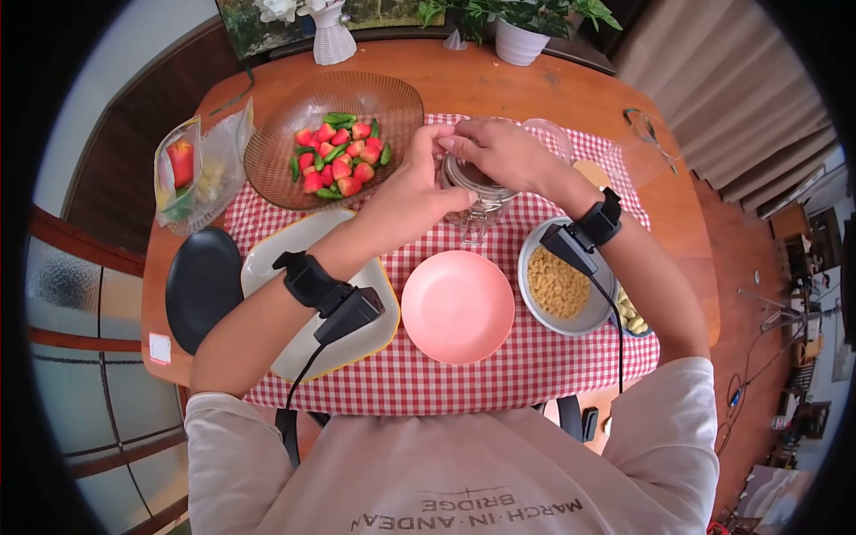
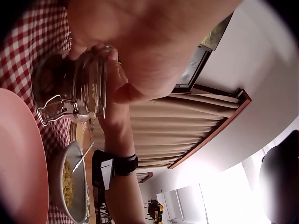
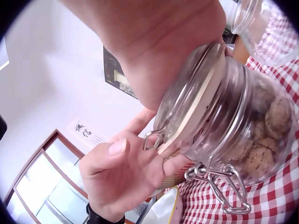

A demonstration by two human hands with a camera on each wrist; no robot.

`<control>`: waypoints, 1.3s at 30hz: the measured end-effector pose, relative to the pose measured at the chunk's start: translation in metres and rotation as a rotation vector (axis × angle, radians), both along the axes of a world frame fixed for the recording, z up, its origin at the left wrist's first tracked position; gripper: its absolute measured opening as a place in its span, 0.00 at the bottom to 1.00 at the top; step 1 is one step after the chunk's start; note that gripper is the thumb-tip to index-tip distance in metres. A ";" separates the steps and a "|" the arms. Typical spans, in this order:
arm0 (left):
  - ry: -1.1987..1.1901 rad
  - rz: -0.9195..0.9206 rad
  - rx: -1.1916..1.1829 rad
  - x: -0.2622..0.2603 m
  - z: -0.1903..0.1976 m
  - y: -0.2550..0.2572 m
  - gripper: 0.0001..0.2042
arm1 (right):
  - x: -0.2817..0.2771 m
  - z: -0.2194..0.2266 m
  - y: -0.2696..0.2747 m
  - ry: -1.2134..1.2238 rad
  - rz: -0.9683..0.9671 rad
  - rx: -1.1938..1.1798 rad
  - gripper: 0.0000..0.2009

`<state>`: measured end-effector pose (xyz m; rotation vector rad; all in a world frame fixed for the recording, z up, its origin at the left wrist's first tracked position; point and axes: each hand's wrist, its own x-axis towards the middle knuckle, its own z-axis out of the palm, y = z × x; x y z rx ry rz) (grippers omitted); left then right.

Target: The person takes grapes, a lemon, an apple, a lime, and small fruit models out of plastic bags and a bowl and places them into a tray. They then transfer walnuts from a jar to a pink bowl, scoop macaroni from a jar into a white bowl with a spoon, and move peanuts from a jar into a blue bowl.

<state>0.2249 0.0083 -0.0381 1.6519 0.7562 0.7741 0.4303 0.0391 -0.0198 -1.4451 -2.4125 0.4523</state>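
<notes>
A clip-top glass jar point(image 3: 224, 121) holding walnuts point(image 3: 259, 161) stands on the checked cloth. Its glass lid point(image 3: 187, 102) with a pale seal is over the mouth, and the wire clasp point(image 3: 224, 186) hangs loose at the front. My right hand point(image 1: 508, 159) lies across the lid, palm down, fingers reaching toward the left hand. Around the jar's left side is my left hand point(image 1: 419, 183); in the right wrist view its palm faces the jar, the thumb stands away from the glass, and the other fingers reach behind the lid, partly hidden.
Near me are a pink plate point(image 1: 457, 308), a white bowl of macaroni point(image 1: 559, 281), a yellow-rimmed dish point(image 1: 388, 308) and a black plate point(image 1: 203, 290). An amber bowl point(image 1: 267, 160) of peppers and red fruit stands back left. Another glass jar point(image 3: 271, 42) stands behind the walnut jar.
</notes>
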 end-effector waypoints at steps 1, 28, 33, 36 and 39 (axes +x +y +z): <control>0.047 -0.005 -0.027 0.000 0.001 0.001 0.45 | -0.001 0.000 0.000 -0.011 -0.012 -0.037 0.21; -0.047 0.009 -1.008 0.011 0.015 -0.029 0.22 | -0.021 -0.006 -0.016 0.010 -0.261 0.147 0.25; -0.056 -0.028 -1.069 0.013 0.003 -0.023 0.19 | -0.017 -0.008 -0.016 0.017 -0.244 0.152 0.26; -0.053 -0.091 -1.078 0.010 0.005 -0.018 0.16 | -0.015 -0.006 -0.012 -0.005 -0.078 0.161 0.26; -0.054 -0.082 -1.063 0.010 0.005 -0.019 0.14 | -0.020 -0.005 -0.011 -0.057 -0.115 0.118 0.27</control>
